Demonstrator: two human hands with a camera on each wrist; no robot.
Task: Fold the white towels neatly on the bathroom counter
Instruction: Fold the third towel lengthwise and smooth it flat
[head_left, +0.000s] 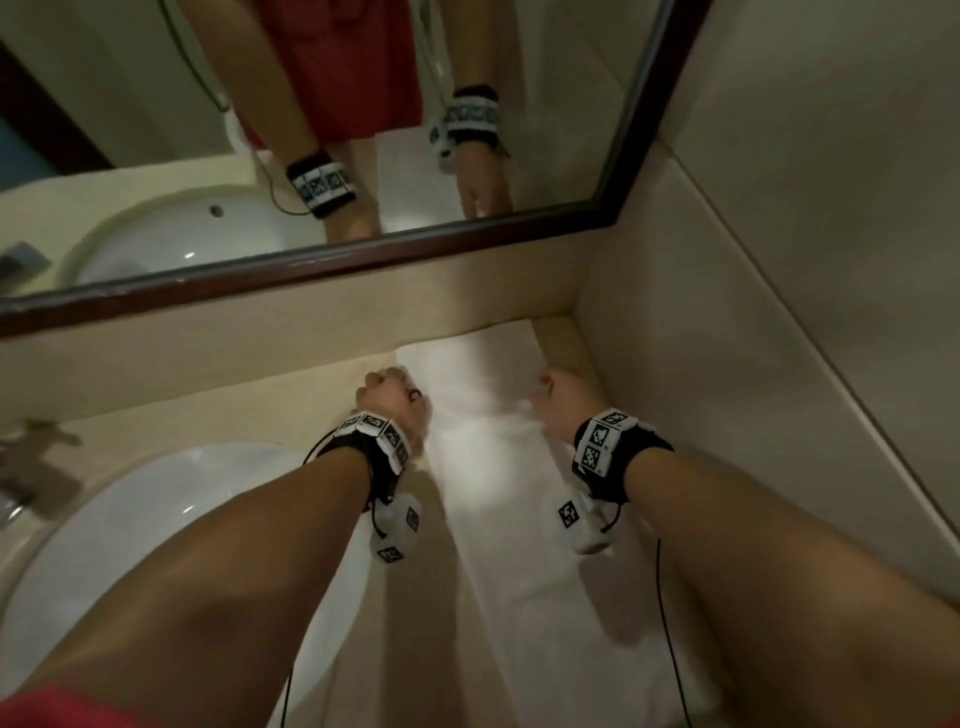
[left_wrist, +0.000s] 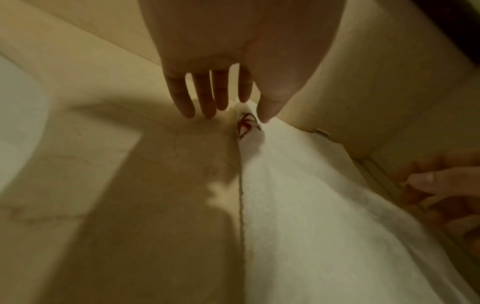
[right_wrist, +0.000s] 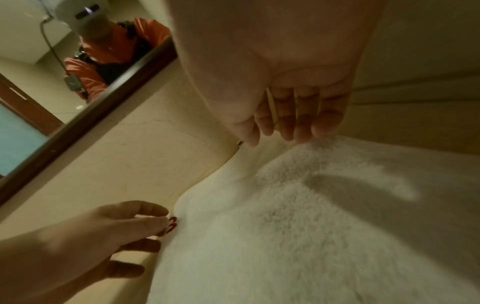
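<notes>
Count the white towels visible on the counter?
1. A single white towel lies spread along the counter between the sink and the right wall, far end near the mirror. More layers underneath can't be ruled out.

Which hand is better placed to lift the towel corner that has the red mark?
Left. The left hand has its fingertips right at the red mark on the towel; the right hand is at the opposite corner.

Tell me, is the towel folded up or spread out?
Spread out. The towel lies as a long flat strip on the counter, from the back wall toward the person. Whether it is doubled lengthwise, I cannot tell.
</notes>
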